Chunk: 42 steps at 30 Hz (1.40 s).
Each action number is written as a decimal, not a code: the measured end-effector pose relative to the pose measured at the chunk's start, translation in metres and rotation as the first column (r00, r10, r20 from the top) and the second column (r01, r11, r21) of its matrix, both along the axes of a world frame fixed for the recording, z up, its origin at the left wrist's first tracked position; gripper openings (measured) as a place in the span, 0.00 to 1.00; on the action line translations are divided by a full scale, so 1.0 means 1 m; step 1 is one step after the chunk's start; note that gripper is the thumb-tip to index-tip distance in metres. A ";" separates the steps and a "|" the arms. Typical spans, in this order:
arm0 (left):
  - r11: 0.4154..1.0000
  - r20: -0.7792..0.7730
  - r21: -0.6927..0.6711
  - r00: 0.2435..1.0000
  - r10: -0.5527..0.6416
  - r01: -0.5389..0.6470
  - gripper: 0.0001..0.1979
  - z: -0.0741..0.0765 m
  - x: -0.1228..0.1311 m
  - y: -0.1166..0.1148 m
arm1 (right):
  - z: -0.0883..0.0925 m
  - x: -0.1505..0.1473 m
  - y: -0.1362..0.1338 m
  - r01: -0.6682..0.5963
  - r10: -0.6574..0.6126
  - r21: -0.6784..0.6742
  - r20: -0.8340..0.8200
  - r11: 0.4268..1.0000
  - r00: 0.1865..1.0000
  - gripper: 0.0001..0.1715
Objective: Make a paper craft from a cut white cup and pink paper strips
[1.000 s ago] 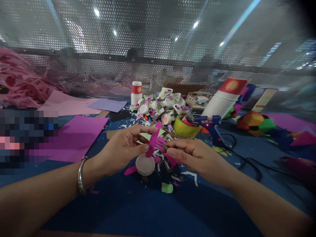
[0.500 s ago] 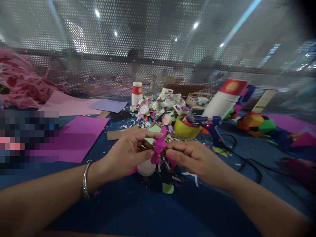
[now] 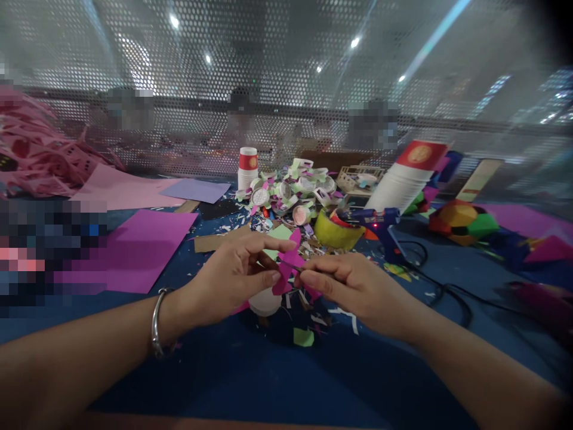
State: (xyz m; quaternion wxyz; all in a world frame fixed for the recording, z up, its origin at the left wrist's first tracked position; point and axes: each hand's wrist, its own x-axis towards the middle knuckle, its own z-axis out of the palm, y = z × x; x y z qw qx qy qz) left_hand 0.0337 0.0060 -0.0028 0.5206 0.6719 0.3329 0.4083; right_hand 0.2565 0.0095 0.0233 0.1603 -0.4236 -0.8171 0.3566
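Between the fingers and thumb of my left hand (image 3: 233, 278) is a small magenta paper piece (image 3: 290, 263) with lobed edges. My right hand (image 3: 353, 286) pinches a thin dark tool (image 3: 293, 266) whose tip lies across the paper; too little of it shows to name it. Below my left fingertips a round white lid (image 3: 265, 303) rests on the blue table. A light green scrap (image 3: 303, 337) lies nearer to me.
Behind my hands are a heap of decorated white lids (image 3: 304, 188), a yellow bowl (image 3: 339, 232) and a blue glue gun (image 3: 385, 230) with its cable. Stacked paper cups (image 3: 403, 179) lean at the right. A magenta sheet (image 3: 138, 251) lies at the left.
The dark tool shows slightly more across the magenta paper. Both hands keep almost the same place and hold; the whole view has shifted very slightly.
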 end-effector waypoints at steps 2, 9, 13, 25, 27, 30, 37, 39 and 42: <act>1.000 -0.033 0.012 0.999 0.018 -0.018 0.18 0.004 -0.002 0.001 | 0.002 0.000 0.000 0.002 -0.002 0.037 0.009 0.999 1.000 0.25; 0.981 -0.452 0.173 0.878 0.158 -0.088 0.09 0.033 -0.044 0.020 | 0.002 0.005 0.007 0.083 -0.123 0.189 0.211 0.978 0.970 0.25; 0.985 -0.752 0.154 0.656 0.068 0.074 0.11 0.045 -0.064 0.029 | -0.006 0.008 0.011 0.029 -0.142 0.286 0.382 0.958 0.913 0.24; 0.942 -0.869 0.024 0.472 -0.145 0.334 0.11 0.055 -0.072 0.019 | -0.011 0.005 0.001 -0.018 -0.178 0.349 0.522 0.937 0.834 0.20; 0.966 -0.850 0.139 0.526 0.003 0.219 0.09 0.054 -0.075 0.025 | -0.012 0.005 -0.001 -0.025 -0.174 0.346 0.532 0.938 0.829 0.21; 0.949 -0.798 0.313 0.555 0.237 0.044 0.13 0.043 -0.078 0.039 | -0.013 0.005 -0.003 -0.033 -0.172 0.341 0.551 0.940 0.816 0.23; 0.907 -0.793 0.422 0.493 0.358 0.020 0.28 0.006 -0.089 0.066 | -0.016 0.006 -0.006 -0.042 -0.154 0.346 0.518 0.937 0.842 0.23; 0.896 -0.779 0.444 0.489 0.392 -0.012 0.27 0.003 -0.092 0.069 | -0.017 0.006 -0.006 -0.054 -0.147 0.364 0.504 0.930 0.851 0.21; 0.874 -0.734 0.479 0.507 0.451 -0.083 0.25 0.003 -0.096 0.071 | -0.017 0.007 -0.006 -0.064 -0.144 0.381 0.493 0.922 0.858 0.20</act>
